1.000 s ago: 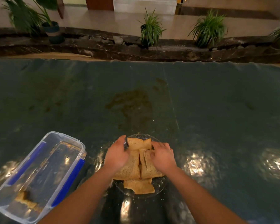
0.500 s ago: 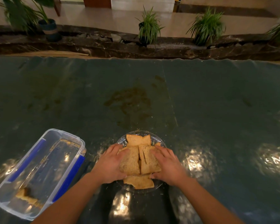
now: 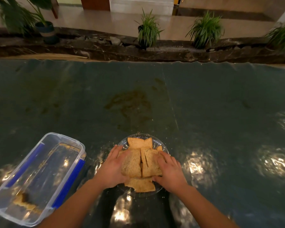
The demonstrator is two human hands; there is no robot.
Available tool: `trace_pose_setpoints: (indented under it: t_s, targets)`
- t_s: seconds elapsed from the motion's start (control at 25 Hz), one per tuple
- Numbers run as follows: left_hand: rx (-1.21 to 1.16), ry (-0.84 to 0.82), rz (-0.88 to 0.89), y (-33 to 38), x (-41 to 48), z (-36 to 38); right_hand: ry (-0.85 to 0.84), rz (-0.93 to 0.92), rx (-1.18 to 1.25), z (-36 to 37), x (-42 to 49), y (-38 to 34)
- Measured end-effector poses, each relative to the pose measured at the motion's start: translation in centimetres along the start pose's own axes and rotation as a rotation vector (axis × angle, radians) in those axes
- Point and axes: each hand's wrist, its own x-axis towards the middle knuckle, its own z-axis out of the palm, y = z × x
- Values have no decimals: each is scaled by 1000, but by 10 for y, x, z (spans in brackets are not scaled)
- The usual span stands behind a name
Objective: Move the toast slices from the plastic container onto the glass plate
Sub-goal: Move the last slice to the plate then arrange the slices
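Several brown toast slices lie overlapping on the clear glass plate near the table's front edge. My left hand rests flat against the left slice, fingers spread along its outer edge. My right hand lies on the right slice, fingers spread, thumb by the bottom slice. Neither hand lifts a slice. The clear plastic container with blue clips stands to the left; a broken toast piece and crumbs lie at its near end.
The table wears a dark green shiny cover with a brownish stain beyond the plate. Past the far edge runs a dark stone ledge with potted plants.
Both hands have slid from the far half of the plate toward me and spread flat over the two middle slices. The slices sit closer together.
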Motion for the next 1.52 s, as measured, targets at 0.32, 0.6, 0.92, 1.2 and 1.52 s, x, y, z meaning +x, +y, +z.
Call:
trace_pose_setpoints:
  t_s: [0.32, 0.6, 0.92, 1.2, 1.52]
  targets:
    - [-576, 346, -363, 12, -25, 9, 109, 124, 153, -2, -11, -3]
    - [-506, 308, -330, 23, -32, 17, 128, 159, 156, 1, -17, -8]
    - [-530, 377, -264, 26, -45, 20, 204, 135, 209, -4, -26, -8]
    - [-552, 386, -301, 35, -48, 26, 277, 94, 286, -7, -35, -14]
    - [-544, 430, -333, 34, -57, 33, 216, 121, 304, 0, -45, -8]
